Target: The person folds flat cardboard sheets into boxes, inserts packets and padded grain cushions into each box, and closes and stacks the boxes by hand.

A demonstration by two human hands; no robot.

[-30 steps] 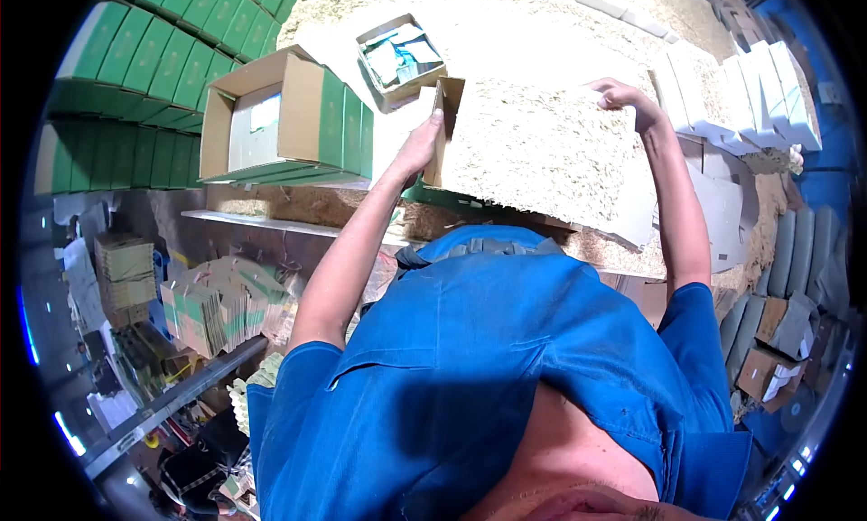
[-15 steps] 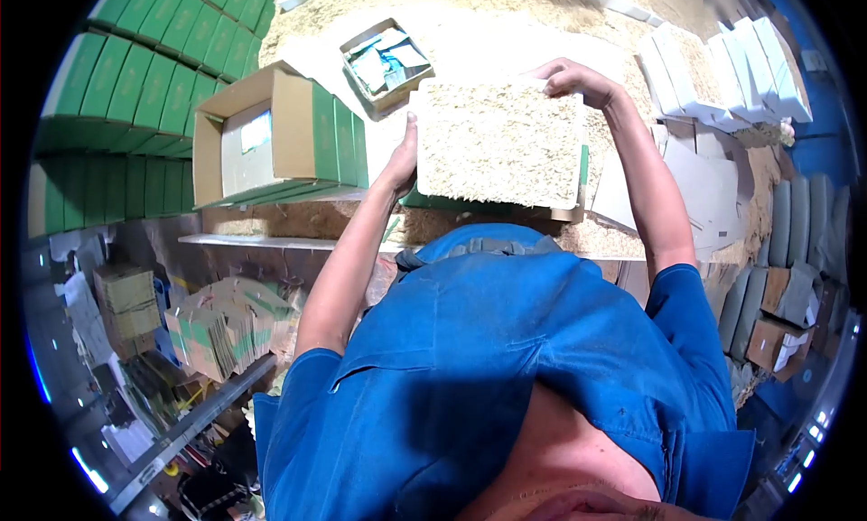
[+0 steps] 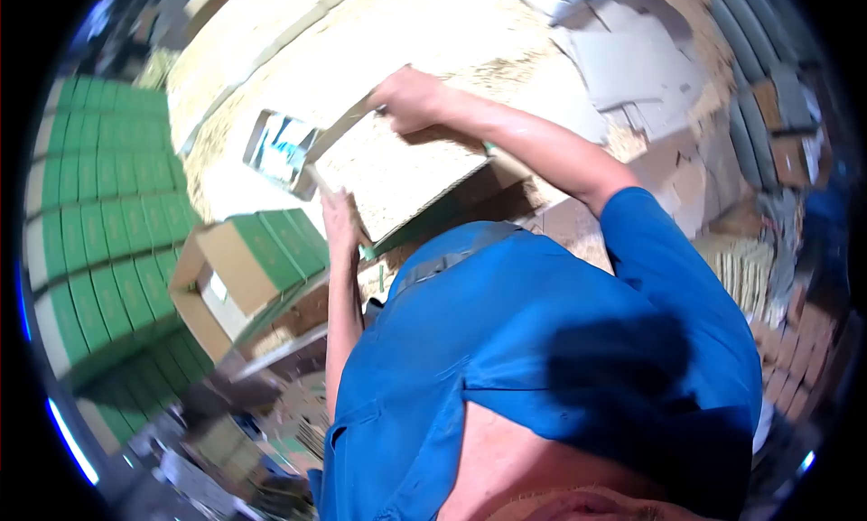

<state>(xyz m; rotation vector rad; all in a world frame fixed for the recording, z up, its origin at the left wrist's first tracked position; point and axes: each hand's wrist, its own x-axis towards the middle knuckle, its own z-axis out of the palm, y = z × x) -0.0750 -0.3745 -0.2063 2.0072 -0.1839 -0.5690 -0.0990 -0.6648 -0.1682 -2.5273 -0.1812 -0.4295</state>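
Observation:
A cardboard box (image 3: 456, 212) with a green outer side stands in front of me, its top open. A pale bed of shavings (image 3: 402, 173) shows inside it, washed out by glare. My left hand (image 3: 340, 221) grips the box's left edge, where a narrow flap stands up. At the far corner, my right hand (image 3: 411, 99) is closed on the far flap (image 3: 348, 122). Just beyond the left corner lies a small open carton (image 3: 282, 153) of blue and white packets.
Another open green box (image 3: 248, 264) lies on its side at my left. Green boxes (image 3: 104, 237) are stacked at far left. Flat cardboard pieces (image 3: 632, 65) lie at the back right, with grey sacks (image 3: 750, 115) beyond. Loose shavings (image 3: 506, 79) cover the bench.
The white, shavings-covered slab held over the box is now seen down inside it. My right hand has shifted from the slab's far edge to the far flap. My view has turned.

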